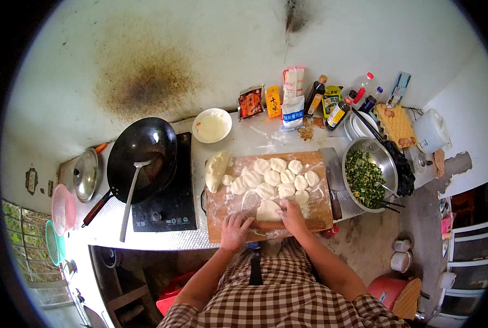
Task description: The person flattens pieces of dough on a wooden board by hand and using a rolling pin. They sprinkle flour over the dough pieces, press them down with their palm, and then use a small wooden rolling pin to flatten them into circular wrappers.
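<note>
A flattened round of dough (pixel 268 210) lies near the front of a floured wooden board (pixel 219 229). My left hand (pixel 235 230) rests on the left end of a wooden rolling pin (pixel 274 225). With its fingers on the dough round's right edge, my right hand (pixel 291 215) lies across the pin; whether it grips the dough is unclear. Behind them sit several floured dough pieces (pixel 272 178), and a larger dough lump (pixel 216 171) rests at the board's left edge. A cleaver (pixel 331 168) lies along the right edge, beside a steel bowl of chopped green filling (pixel 365 178).
A black wok (pixel 141 164) with a metal spatula (pixel 131 201) stands on an induction cooker (pixel 166 217) at left. Behind the board are a white bowl (pixel 212 126), seasoning packets (pixel 293 112) and sauce bottles (pixel 338 115). An egg tray (pixel 395 125) stands at back right.
</note>
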The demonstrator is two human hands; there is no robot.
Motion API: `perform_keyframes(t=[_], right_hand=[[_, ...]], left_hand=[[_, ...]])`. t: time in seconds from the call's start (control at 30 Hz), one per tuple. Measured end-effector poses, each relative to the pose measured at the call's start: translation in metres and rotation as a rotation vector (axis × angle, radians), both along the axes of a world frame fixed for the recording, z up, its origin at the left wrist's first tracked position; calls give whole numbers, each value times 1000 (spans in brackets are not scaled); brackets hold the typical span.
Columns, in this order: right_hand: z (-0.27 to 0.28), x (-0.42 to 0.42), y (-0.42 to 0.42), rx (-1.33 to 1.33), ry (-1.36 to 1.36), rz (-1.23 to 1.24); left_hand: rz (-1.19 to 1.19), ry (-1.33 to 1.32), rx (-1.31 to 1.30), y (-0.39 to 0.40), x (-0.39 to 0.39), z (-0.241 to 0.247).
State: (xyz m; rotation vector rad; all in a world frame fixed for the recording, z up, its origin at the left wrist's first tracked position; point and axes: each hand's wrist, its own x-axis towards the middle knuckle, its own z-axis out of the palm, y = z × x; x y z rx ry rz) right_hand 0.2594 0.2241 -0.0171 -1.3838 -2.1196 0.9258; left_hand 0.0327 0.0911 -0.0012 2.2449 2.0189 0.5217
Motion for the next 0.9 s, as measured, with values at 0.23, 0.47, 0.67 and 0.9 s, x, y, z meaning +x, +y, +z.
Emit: perform_keyframes(t=[0.23, 0.47, 0.67, 0.9], right_hand=[[-5, -23, 14, -116, -39, 61], [31, -2, -1, -229, -354, -163], [4, 36, -12, 347, -323, -29], [12, 31, -5, 232, -354, 23]], left_hand=[[51, -13, 73, -4, 18, 27], [62, -9, -37, -18, 18, 19], [158, -1, -70, 14, 23, 3], [83, 51, -65, 43, 10, 11]])
